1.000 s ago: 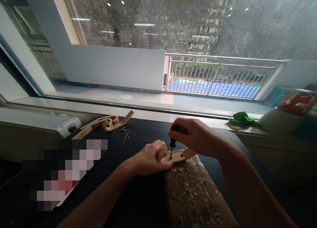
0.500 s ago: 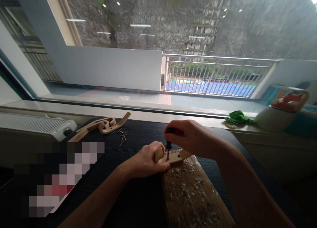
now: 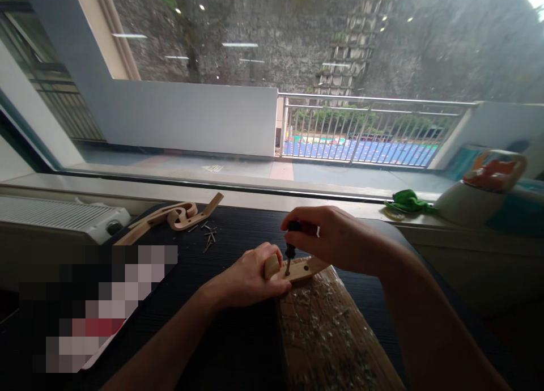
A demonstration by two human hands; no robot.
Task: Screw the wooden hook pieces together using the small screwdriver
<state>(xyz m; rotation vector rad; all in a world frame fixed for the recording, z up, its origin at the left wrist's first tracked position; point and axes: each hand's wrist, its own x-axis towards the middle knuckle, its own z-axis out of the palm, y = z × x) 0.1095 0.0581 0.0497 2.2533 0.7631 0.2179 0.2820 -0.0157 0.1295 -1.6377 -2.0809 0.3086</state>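
Screwdriver (image 3: 290, 251) stands in a hole of a curved wooden piece (image 3: 298, 270)

The right hand (image 3: 318, 228) has its fingers closed around the screwdriver's dark handle, above the wooden piece. The tool stands nearly upright, its shaft reaching down to the hole nearer the left hand (image 3: 255, 273); whether a screw sits beneath the tip is too small to tell. A second hole lies open farther right along the strip.

The left hand's fingers are clamped on the left end of the wooden piece, around its raised, blunt end, with the thumb lying along the near edge. The piece rests on the far end of a thick wooden plank (image 3: 329, 334), whose top is scarred and covered with shiny marks. The plank lies on a dark table (image 3: 227, 337).

Farther back on the left, more curved wooden pieces (image 3: 182, 220) lie together, one curling into a loop. Loose screws (image 3: 209, 233) are scattered just beside them. A ribbed white radiator (image 3: 59, 214) stands at the left, below the windowsill (image 3: 263, 203). At the right end of the sill, a crumpled green cloth (image 3: 407, 200) lies beside a white container (image 3: 457, 203) with an orange top.
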